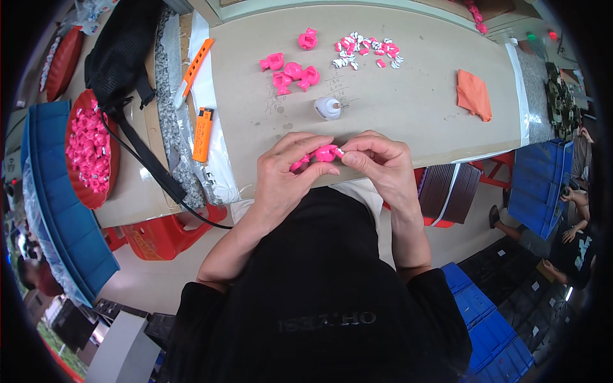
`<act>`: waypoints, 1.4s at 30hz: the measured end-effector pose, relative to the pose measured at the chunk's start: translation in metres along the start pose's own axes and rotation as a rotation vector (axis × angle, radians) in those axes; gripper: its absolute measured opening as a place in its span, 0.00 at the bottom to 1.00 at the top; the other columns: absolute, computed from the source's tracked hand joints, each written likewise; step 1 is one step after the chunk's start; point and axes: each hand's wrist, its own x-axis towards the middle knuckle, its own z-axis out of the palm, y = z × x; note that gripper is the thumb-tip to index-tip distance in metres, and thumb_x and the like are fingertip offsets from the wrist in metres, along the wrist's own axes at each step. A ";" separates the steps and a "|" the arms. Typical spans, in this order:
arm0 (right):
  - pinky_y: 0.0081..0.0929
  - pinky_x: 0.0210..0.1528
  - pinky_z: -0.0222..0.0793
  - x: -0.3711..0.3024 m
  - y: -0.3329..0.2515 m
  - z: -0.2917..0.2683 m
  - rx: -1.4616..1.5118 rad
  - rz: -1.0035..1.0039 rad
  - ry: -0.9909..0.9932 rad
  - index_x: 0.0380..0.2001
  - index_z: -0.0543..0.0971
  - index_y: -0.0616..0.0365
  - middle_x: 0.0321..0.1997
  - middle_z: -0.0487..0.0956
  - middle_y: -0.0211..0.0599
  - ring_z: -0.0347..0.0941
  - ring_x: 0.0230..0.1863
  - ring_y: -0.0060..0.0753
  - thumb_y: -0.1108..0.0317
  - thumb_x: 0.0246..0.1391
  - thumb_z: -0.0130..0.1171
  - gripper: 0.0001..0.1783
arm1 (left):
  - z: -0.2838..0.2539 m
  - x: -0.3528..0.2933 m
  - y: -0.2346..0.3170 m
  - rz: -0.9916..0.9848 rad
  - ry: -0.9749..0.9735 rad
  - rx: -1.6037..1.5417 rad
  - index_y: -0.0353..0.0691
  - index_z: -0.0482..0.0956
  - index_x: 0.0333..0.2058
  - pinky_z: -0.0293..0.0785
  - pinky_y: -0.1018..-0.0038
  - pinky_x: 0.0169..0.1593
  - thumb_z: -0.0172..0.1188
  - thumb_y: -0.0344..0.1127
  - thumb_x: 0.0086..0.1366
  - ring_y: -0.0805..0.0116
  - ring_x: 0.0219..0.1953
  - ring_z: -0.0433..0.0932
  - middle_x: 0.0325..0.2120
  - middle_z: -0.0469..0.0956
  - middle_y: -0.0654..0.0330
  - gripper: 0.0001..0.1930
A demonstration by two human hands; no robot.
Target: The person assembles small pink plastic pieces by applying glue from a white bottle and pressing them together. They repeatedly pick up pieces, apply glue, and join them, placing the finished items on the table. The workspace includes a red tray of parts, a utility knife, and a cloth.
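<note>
Between my hands, above the table's near edge, is a pink plastic figure part (326,153). My left hand (290,167) is closed around it, fingers on top and thumb below. My right hand (380,163) pinches a small pink-and-white piece (340,152) against the figure part's right end; the fingers partly hide it. Just beyond my hands a small white bottle (327,108) with a narrow tip lies tilted on the table. Farther back are several hollow pink parts (293,70) and a scatter of small pink-and-white pieces (368,48).
An orange cloth (473,96) lies at the right of the table (408,102). To the left are an orange lighter (203,134), an orange utility knife (194,72), a black bag (121,57) and a red tray (76,191) of pink parts. Blue crates (488,325) and other people are at the right.
</note>
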 end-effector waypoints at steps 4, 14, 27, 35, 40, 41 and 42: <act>0.13 0.33 0.65 -0.001 0.000 0.000 -0.056 0.046 0.008 0.29 0.79 0.66 0.30 0.75 0.31 0.70 0.31 0.15 0.76 0.48 0.60 0.05 | 0.002 -0.001 -0.001 0.030 0.003 0.078 0.37 0.79 0.38 0.71 0.77 0.38 0.68 0.25 0.43 0.71 0.36 0.75 0.35 0.76 0.59 0.19; 0.14 0.25 0.59 -0.006 0.001 0.007 -0.307 -0.061 0.095 0.28 0.79 0.63 0.23 0.75 0.29 0.63 0.22 0.13 0.72 0.46 0.62 0.06 | 0.003 -0.002 -0.005 0.216 0.008 0.281 0.36 0.78 0.39 0.73 0.75 0.37 0.65 0.25 0.46 0.66 0.33 0.76 0.34 0.76 0.56 0.18; 0.13 0.33 0.66 -0.006 0.003 -0.003 0.051 0.091 -0.018 0.29 0.79 0.66 0.28 0.76 0.29 0.70 0.29 0.15 0.75 0.47 0.61 0.06 | 0.002 0.000 -0.010 0.343 -0.098 0.216 0.39 0.77 0.42 0.75 0.73 0.31 0.64 0.25 0.45 0.65 0.30 0.77 0.32 0.75 0.58 0.20; 0.13 0.22 0.55 -0.012 0.011 -0.002 -0.135 -0.013 0.034 0.26 0.79 0.64 0.25 0.74 0.27 0.58 0.20 0.10 0.75 0.45 0.62 0.04 | 0.002 -0.001 -0.009 0.458 -0.097 0.411 0.42 0.77 0.41 0.73 0.74 0.27 0.65 0.31 0.45 0.68 0.29 0.75 0.30 0.74 0.61 0.20; 0.13 0.23 0.56 -0.012 0.013 -0.003 -0.133 -0.027 0.033 0.26 0.79 0.64 0.26 0.74 0.27 0.59 0.21 0.10 0.75 0.45 0.62 0.04 | 0.003 -0.001 -0.009 0.461 -0.092 0.424 0.42 0.77 0.41 0.73 0.74 0.28 0.65 0.32 0.45 0.67 0.29 0.75 0.29 0.74 0.61 0.20; 0.13 0.23 0.56 -0.012 0.013 -0.003 -0.132 -0.026 0.032 0.26 0.79 0.64 0.26 0.74 0.27 0.59 0.21 0.10 0.75 0.45 0.62 0.04 | 0.003 -0.001 -0.008 0.462 -0.093 0.424 0.42 0.77 0.40 0.73 0.74 0.28 0.65 0.32 0.45 0.67 0.29 0.75 0.29 0.74 0.61 0.20; 0.13 0.23 0.56 -0.012 0.013 -0.003 -0.132 -0.026 0.030 0.26 0.79 0.64 0.26 0.74 0.28 0.59 0.21 0.10 0.75 0.45 0.62 0.04 | 0.003 -0.001 -0.007 0.462 -0.094 0.424 0.42 0.77 0.40 0.73 0.74 0.28 0.65 0.32 0.45 0.67 0.29 0.75 0.29 0.74 0.61 0.20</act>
